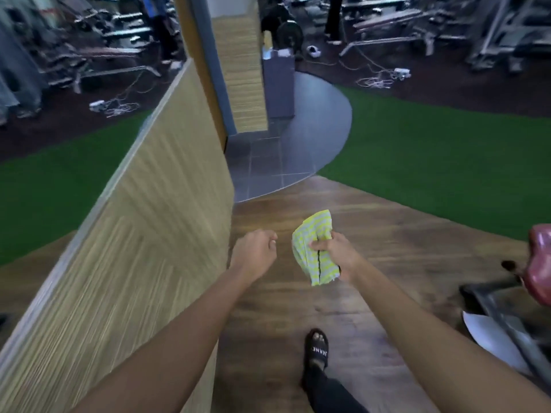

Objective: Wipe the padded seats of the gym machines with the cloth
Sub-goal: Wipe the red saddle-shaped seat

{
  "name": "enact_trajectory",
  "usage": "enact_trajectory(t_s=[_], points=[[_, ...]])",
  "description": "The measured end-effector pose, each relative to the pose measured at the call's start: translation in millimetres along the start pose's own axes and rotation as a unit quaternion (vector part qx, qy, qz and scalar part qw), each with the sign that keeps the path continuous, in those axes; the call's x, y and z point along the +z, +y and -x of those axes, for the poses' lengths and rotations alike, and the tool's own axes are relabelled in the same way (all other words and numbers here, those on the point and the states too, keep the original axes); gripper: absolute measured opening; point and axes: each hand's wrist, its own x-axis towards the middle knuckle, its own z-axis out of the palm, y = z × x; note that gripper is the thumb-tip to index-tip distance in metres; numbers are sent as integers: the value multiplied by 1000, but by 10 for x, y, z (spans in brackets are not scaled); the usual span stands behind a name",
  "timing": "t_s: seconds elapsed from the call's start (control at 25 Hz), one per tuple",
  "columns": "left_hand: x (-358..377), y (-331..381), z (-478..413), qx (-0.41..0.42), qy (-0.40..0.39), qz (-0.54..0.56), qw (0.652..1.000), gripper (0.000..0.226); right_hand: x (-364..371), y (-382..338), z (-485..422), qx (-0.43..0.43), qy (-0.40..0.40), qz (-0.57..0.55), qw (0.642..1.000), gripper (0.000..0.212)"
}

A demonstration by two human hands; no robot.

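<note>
Yellow checked cloth [315,248] hanging bunched in the right hand [336,254], above the wooden floor [372,234].

The left hand [255,254] is curling into an empty fist just beside it. A wood-grain partition [143,248] is running along its left; a reddish padded seat [540,260] is showing well off to the right.

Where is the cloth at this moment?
In the head view, the yellow-checked cloth is gripped in the right hand, held over the wooden floor just right of the empty, loosely closed left hand.
</note>
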Motion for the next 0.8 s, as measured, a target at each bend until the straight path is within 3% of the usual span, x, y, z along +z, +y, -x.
enact_trajectory(t_s=[0.52,0.8], points=[[325,1569,-3494,186,-58,-32,980,29,-1488,-1620,-2102,-15,167,-98,981,19],[881,2856,-4814,365,-146,-42,919,27,-2531,-2030,-2708,-36,318,-169,932,31]])
